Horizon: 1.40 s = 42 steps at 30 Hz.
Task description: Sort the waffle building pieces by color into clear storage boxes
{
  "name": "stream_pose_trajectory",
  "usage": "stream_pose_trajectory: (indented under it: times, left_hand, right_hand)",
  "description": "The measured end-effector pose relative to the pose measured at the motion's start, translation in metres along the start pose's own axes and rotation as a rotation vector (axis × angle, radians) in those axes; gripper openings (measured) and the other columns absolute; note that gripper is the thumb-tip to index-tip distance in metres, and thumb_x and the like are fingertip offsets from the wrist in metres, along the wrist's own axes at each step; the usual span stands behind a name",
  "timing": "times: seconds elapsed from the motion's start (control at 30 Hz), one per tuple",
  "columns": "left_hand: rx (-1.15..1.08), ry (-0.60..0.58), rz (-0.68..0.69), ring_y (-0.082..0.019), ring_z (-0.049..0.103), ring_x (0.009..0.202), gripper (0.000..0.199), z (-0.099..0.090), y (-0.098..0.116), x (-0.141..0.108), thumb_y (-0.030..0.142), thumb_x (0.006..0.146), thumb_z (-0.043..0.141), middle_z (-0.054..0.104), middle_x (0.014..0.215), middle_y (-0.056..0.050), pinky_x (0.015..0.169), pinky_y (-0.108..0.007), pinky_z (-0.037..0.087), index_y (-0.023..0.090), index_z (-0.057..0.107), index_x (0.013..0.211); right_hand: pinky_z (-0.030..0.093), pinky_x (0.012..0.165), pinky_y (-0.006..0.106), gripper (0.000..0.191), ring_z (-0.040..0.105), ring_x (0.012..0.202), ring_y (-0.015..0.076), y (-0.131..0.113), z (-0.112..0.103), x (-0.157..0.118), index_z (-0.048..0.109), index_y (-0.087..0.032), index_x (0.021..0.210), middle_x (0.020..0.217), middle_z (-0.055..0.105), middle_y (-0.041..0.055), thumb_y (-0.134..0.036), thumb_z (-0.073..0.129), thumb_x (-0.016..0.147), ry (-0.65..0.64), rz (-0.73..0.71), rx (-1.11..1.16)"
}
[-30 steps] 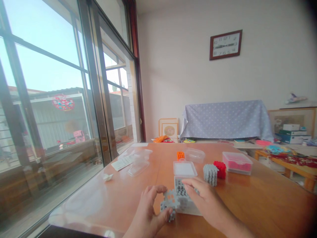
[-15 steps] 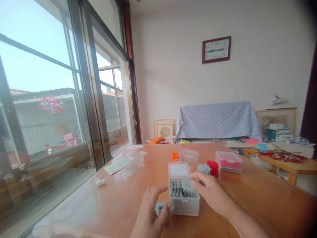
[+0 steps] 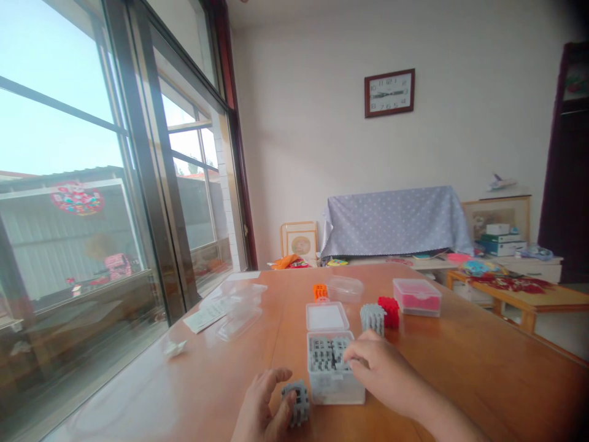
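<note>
A clear plastic box (image 3: 337,393) stands in front of me with its lid (image 3: 327,316) hinged back. Grey toothed plastic pieces (image 3: 322,353) fill it in rows. My right hand (image 3: 375,359) reaches over the box's right side, its fingertips pinched on a grey piece at the top of the rows. Left of the box, my left hand (image 3: 263,405) grips a small stack of grey toothed pieces (image 3: 300,405), thumb laid across its face and index finger stretched above. The fingers behind this stack are hidden.
Behind the box stand a grey toothed stack (image 3: 372,319), a red one (image 3: 389,312) and an orange one (image 3: 320,292). A lidded box with pink contents (image 3: 417,298) is at right. Clear packaging (image 3: 239,322), a paper sheet (image 3: 207,316) and a crumpled scrap (image 3: 175,349) lie left.
My right hand has lowered a grey piece from above the box into the rows. My left hand and its stack have moved slightly down, turning more of the stack into view. The camera view has shifted.
</note>
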<state>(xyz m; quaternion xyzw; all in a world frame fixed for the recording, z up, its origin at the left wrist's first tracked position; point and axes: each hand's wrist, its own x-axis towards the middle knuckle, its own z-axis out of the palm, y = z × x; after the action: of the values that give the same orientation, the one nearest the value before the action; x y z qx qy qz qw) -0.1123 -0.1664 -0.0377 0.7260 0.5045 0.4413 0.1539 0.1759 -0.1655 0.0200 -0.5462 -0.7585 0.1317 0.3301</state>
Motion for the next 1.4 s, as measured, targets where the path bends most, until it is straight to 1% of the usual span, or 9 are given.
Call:
stream_pose_trajectory:
  times: [0.2,0.53,0.7,0.83,0.93,1.1,1.2,1.3,1.4]
  left_hand:
    - [0.016,-0.188,0.029,-0.029,0.066,0.113,0.044,-0.003,-0.009,0.001,0.049,0.081,0.070,0.072,0.121,-0.011,0.099,-0.041,0.054,0.025,0.070,0.118]
    - [0.098,-0.211,-0.012,-0.031,0.062,0.116,0.055,0.002,-0.010,0.002,0.017,0.065,0.067,0.069,0.123,-0.010,0.101,-0.043,0.048,0.024,0.066,0.120]
    - [0.083,-0.240,-0.024,-0.029,0.060,0.121,0.054,-0.004,-0.006,0.003,0.015,0.068,0.064,0.067,0.126,-0.008,0.105,-0.040,0.046,0.025,0.065,0.122]
    - [0.005,-0.117,0.018,-0.029,0.059,0.122,0.050,-0.008,-0.002,-0.002,0.019,0.072,0.067,0.066,0.127,-0.008,0.107,-0.043,0.046,0.025,0.064,0.121]
    - [-0.044,-0.034,0.107,-0.030,0.058,0.122,0.048,-0.007,0.009,-0.002,0.023,0.075,0.068,0.065,0.127,-0.009,0.108,-0.045,0.045,0.026,0.062,0.123]
    - [-0.031,-0.110,0.297,-0.030,0.061,0.111,0.055,0.003,0.039,0.003,0.022,0.072,0.068,0.066,0.117,-0.010,0.097,-0.044,0.050,0.025,0.059,0.125]
    - [-0.057,-0.128,0.364,-0.030,0.060,0.111,0.056,0.010,0.054,0.004,0.026,0.075,0.068,0.065,0.119,-0.011,0.096,-0.045,0.050,0.025,0.057,0.130]
    - [-0.084,-0.031,0.339,-0.032,0.055,0.125,0.060,0.013,0.056,0.002,0.032,0.082,0.066,0.059,0.134,-0.013,0.105,-0.047,0.046,0.025,0.051,0.139]
    - [-0.065,0.095,0.252,-0.031,0.054,0.128,0.048,0.010,0.046,0.002,0.038,0.090,0.061,0.058,0.137,-0.013,0.106,-0.046,0.047,0.026,0.054,0.136]
  right_hand:
    - [0.044,0.085,0.031,0.027,0.061,0.095,0.0214,0.003,0.001,-0.002,0.076,-0.026,0.081,0.094,0.065,0.0047,-0.018,0.050,0.087,-0.008,-0.044,-0.007]
    - [0.046,0.089,0.034,0.025,0.062,0.097,0.0221,0.002,0.002,-0.001,0.074,-0.027,0.096,0.103,0.066,0.0053,-0.022,0.050,0.090,-0.016,-0.033,0.030]
    - [0.047,0.088,0.033,0.020,0.062,0.097,0.0225,0.003,0.005,0.000,0.071,-0.026,0.095,0.100,0.066,0.0049,-0.027,0.052,0.092,0.033,-0.060,0.071]
    - [0.047,0.085,0.034,0.024,0.062,0.095,0.0232,-0.006,0.003,-0.001,0.069,-0.025,0.091,0.095,0.067,0.0056,-0.033,0.048,0.097,0.154,-0.098,0.093]
    - [0.048,0.084,0.032,0.026,0.063,0.093,0.0224,-0.024,0.000,-0.003,0.069,-0.025,0.092,0.095,0.069,0.0050,-0.037,0.047,0.098,0.164,-0.101,0.145]
    - [0.050,0.080,0.029,0.027,0.067,0.090,0.0211,-0.055,0.004,-0.008,0.072,-0.025,0.104,0.096,0.074,0.0017,-0.040,0.050,0.098,-0.095,-0.076,0.362]
    - [0.049,0.071,0.027,0.024,0.067,0.083,0.0192,-0.055,0.007,-0.008,0.072,-0.025,0.108,0.090,0.074,-0.0005,-0.036,0.053,0.096,-0.200,-0.012,0.502]
    - [0.048,0.072,0.028,0.023,0.064,0.081,0.0184,-0.040,0.003,-0.003,0.070,-0.023,0.105,0.086,0.071,-0.0009,-0.036,0.056,0.093,-0.107,0.027,0.507]
    - [0.046,0.073,0.029,0.022,0.060,0.078,0.0180,-0.018,-0.004,0.004,0.068,-0.023,0.100,0.081,0.067,-0.0011,-0.037,0.055,0.092,0.058,0.054,0.425]
